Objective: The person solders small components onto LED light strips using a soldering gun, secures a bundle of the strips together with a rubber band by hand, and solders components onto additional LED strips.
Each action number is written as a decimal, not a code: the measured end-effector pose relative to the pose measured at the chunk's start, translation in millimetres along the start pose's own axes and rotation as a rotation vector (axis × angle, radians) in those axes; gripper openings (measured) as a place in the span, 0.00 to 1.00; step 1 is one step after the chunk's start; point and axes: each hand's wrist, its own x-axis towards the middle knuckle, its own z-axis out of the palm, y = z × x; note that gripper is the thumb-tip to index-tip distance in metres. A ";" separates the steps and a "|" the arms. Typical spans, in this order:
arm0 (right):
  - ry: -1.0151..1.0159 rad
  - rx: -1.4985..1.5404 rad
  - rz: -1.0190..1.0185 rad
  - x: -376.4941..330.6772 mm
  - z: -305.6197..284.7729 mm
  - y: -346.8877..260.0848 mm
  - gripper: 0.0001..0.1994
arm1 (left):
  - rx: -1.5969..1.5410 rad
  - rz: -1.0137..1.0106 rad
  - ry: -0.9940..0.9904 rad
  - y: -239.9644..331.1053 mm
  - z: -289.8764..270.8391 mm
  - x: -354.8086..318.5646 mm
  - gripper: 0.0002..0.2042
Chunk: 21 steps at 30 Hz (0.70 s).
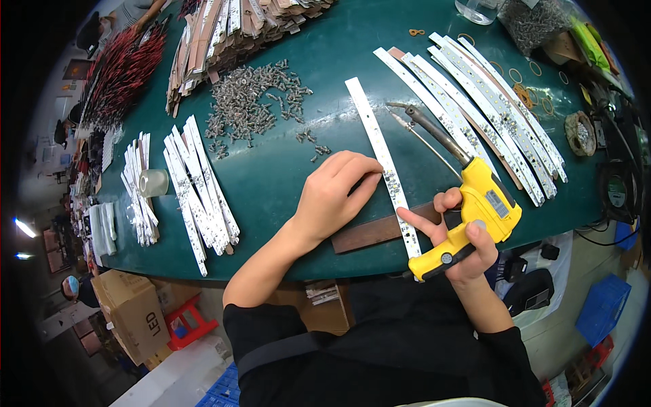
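Note:
A long white LED circuit strip [370,125] lies in front of me, its near end across a dark brown wooden bar [366,235]. My left hand [337,193] is pinched closed, its fingertips at the strip's left edge near the middle. Whatever they pinch is too small or hidden to make out. In my right hand [463,245] is a yellow soldering gun [491,203], gripped by its handle. The gun's tip and thin feed tube point away to the far left, just right of the strip. My right index finger stretches toward the strip's near part.
More LED strips [488,112] lie at right, others [196,190] at left near a tape roll [154,183]. Beyond are a heap of small metallic parts [247,98], a large strip stack [230,34] and red-black wires [125,74]. Rubber bands [525,95] lie far right.

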 end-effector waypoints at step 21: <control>0.036 0.029 0.023 -0.2 2.4 -2.6 0.30 | 0.119 0.097 0.013 0.4 4.2 0.3 0.10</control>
